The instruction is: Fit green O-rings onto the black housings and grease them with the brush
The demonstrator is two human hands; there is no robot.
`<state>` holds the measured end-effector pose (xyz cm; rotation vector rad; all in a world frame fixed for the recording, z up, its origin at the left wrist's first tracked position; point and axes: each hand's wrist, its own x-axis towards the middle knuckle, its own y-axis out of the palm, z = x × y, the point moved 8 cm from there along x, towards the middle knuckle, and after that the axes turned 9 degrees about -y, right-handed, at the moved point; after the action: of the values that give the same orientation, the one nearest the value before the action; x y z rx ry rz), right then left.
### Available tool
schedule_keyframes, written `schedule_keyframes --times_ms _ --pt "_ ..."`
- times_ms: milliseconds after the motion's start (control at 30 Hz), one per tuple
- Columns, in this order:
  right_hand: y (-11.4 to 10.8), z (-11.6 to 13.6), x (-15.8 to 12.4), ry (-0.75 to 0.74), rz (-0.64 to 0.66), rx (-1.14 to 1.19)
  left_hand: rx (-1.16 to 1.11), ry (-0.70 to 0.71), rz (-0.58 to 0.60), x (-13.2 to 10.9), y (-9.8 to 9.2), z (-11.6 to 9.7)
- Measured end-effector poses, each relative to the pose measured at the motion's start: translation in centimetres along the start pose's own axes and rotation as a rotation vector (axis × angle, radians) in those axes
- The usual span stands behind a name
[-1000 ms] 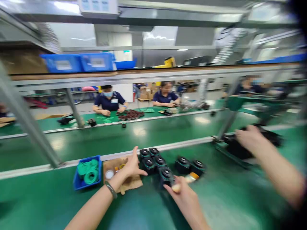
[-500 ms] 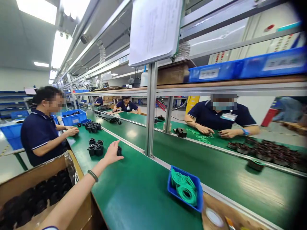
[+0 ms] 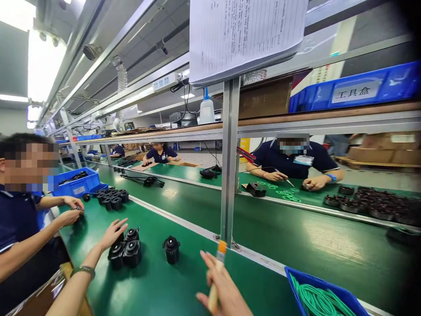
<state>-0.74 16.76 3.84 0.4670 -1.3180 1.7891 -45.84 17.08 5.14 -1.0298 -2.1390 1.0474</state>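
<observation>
Right hand (image 3: 226, 294): nearest of all, low in the middle; its fingers (image 3: 206, 260) are closed round the handle of a brush (image 3: 221, 251).
Brush: nearly upright with an orange band at its upper end, held above the tabletop (image 3: 158, 285), just right of the lone part and touching no part.
Bin (image 3: 291, 278): blue, at the near right edge, full of green rings (image 3: 312, 300); well apart from both hands.
Box (image 3: 36, 303): brown cardboard in the near left corner, lined with clear film and cut off by the frame.
Left hand (image 3: 113, 232): stretched out left of the middle, a dark band on the wrist; its fingers are spread wide and hold nothing, their tips at the far left side of the cluster. I cannot tell whether they press on it.
Cluster (image 3: 126, 253): a few black round parts standing upright and touching one another on the tabletop.
Lone part (image 3: 171, 249): the same black kind, upright, right of the cluster with a clear gap, between the cluster and the brush.
Co-worker (image 3: 19, 219): at the left in a dark shirt, both hands near each other by the tabletop's left edge, beyond the cluster.
Far parts (image 3: 112, 199): a larger group of black parts further along the tabletop, just this side of a blue crate (image 3: 77, 183).
Post (image 3: 229, 166): a metal upright at the tabletop's far edge, with a printed sheet (image 3: 246, 35) hanging above it.
Belt (image 3: 296, 237): green, running behind the post.
Far side: another person (image 3: 292, 158) in a dark shirt works across the belt, with loose rings (image 3: 284, 193) in front of them and dark parts (image 3: 371, 204) to their right.
</observation>
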Motion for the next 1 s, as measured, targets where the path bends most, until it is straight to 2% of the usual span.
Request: schedule_keyframes --times_ms 100,200,267,367,500,600,833,1000 --pt "6.0 -2.5 6.2 0.1 0.095 0.09 -0.035 0.087 0.04 0.6 2.1 -1.4" --pt "10.2 -4.2 9.4 0.186 0.109 0.17 -0.05 0.157 0.066 0.0 3.9 -3.2" --pt "11.5 -4.5 9.7 0.215 0.096 0.189 -0.054 0.2 0.087 -0.9 5.3 -4.7" --pt "11.3 -3.7 8.2 0.238 0.081 0.177 -0.067 0.261 0.138 -2.9 7.8 -7.4" --pt "7.8 -1.7 4.0 0.269 0.095 0.123 -0.11 0.333 0.201 -7.2 11.4 -11.9" --pt "3.6 0.0 -0.6 0.307 0.108 0.071 -0.146 0.389 0.214 -11.7 13.5 -15.8" --pt "-6.5 3.7 -12.1 0.351 0.127 -0.004 -0.216 0.516 0.275 -24.3 18.1 -26.1" --pt "-12.1 4.9 -17.2 0.388 0.088 -0.076 -0.244 0.504 0.349 -30.3 20.7 -32.0"
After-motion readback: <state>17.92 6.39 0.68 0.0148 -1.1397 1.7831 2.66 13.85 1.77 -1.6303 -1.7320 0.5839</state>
